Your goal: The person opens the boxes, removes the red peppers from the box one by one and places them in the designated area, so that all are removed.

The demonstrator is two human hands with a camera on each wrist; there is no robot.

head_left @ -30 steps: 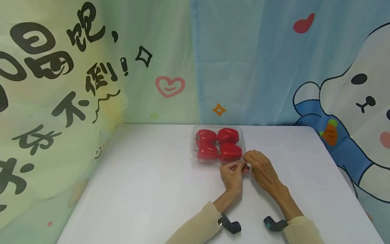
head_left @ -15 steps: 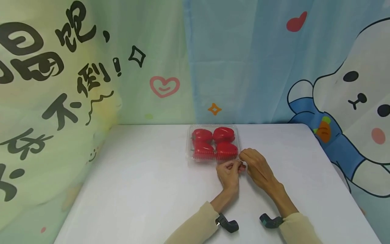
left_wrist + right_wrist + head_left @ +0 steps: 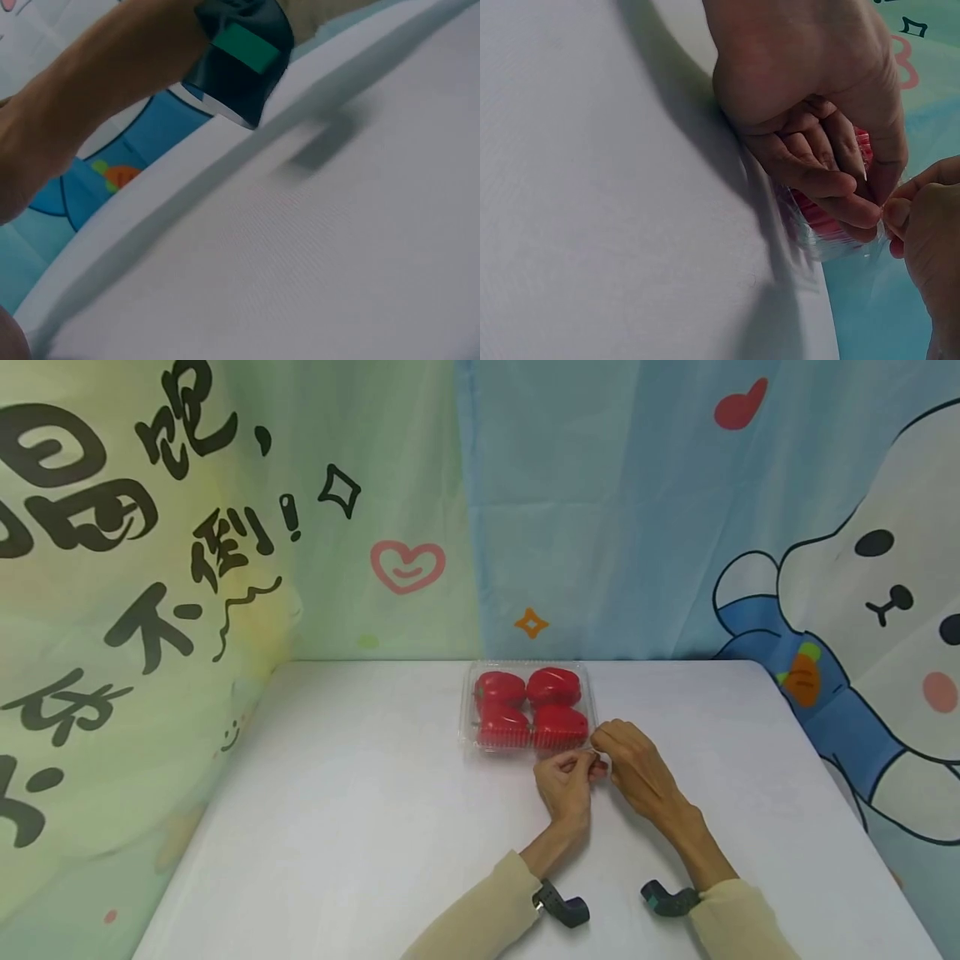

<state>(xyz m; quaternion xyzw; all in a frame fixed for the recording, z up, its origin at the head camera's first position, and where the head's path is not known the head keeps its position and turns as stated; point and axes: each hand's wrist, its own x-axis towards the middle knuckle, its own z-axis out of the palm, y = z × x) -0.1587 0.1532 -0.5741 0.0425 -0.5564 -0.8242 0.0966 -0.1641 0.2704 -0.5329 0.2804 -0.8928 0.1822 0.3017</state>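
A clear plastic box with several red, pepper-like items lies at the back of the white table. At its front right corner, my left hand and right hand meet fingertip to fingertip. Between them shows a small, thin, pale piece, too small to identify. In the right wrist view, the left hand pinches with thumb and forefinger, its other fingers loosely bent, while the right hand pinches at the same spot. The left wrist view shows mostly the right forearm and tabletop.
Dark wrist cameras sit on the left wrist and right wrist. Behind the white table hangs a printed curtain, close to its back edge. Bare tabletop extends to both sides of the box.
The head view has shifted slightly. Both hands stay together by the box corner, with barely any visible finger movement.
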